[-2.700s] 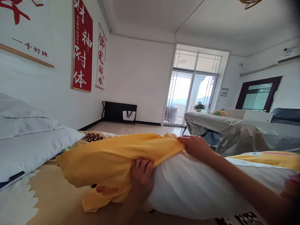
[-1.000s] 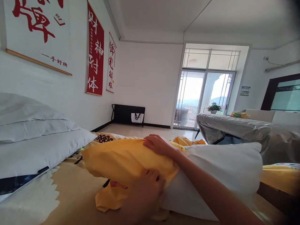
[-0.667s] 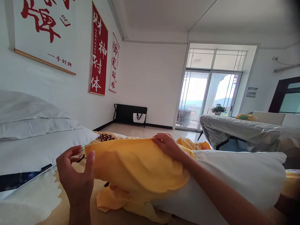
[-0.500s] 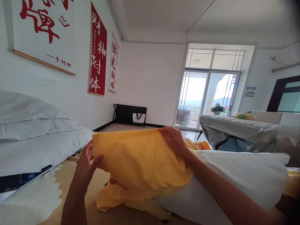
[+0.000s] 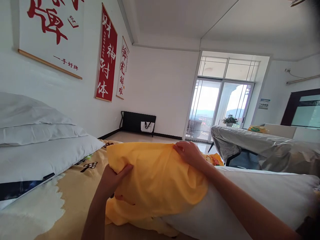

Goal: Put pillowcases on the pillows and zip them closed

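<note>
A white pillow (image 5: 250,203) lies across the bed in front of me, its far end inside a yellow pillowcase (image 5: 160,180). My left hand (image 5: 113,178) grips the pillowcase's near left corner from below. My right hand (image 5: 188,154) pinches the cloth at the top edge, with my forearm lying over the pillow. Loose yellow cloth bunches under the covered end.
The bed (image 5: 60,206) has a beige and white printed sheet. Three white pillows (image 5: 37,146) are stacked at the left by the wall. A silver-covered table (image 5: 262,146) stands to the right, and glass balcony doors (image 5: 217,110) are behind.
My left hand let go of the pillowcase's underside, swung out left, then took hold of its left corner. The yellow case has slid further over the white pillow.
</note>
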Demonstrator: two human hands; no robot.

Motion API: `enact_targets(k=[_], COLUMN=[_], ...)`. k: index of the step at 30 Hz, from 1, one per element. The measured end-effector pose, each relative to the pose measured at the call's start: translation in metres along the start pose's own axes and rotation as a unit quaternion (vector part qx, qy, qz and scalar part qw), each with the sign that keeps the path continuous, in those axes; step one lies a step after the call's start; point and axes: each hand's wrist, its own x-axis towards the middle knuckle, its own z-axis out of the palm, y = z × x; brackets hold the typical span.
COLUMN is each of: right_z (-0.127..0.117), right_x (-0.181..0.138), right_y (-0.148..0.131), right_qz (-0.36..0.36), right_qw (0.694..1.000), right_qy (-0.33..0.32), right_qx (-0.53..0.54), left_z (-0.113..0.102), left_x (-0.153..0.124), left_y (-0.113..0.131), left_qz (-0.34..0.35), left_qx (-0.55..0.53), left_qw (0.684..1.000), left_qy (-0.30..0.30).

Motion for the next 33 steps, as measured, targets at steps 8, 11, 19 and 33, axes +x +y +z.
enact_targets(k=[8, 11, 19, 33], right_z=[-0.012, -0.012, 0.040, 0.047], right_x=[-0.018, -0.019, -0.008, -0.011], right_y=[-0.068, -0.101, -0.110, -0.098], right_qz=[-0.196, -0.245, -0.226, -0.290], right_qw=[0.957, 0.946, 0.925, 0.904], right_qy=[0.195, 0.139, 0.212, 0.280], right_qx=[0.089, 0.159, 0.219, 0.142], left_z=[0.021, 0.031, 0.001, 0.010], left_x=[-0.004, -0.012, -0.002, 0.001], left_y=[-0.003, 0.001, -0.013, 0.002], left_qz=[0.051, 0.058, 0.079, 0.193], left_qx=[-0.025, -0.051, -0.116, 0.016], left_qw=[0.995, 0.992, 0.990, 0.974], left_qy=[0.078, 0.104, 0.034, -0.118])
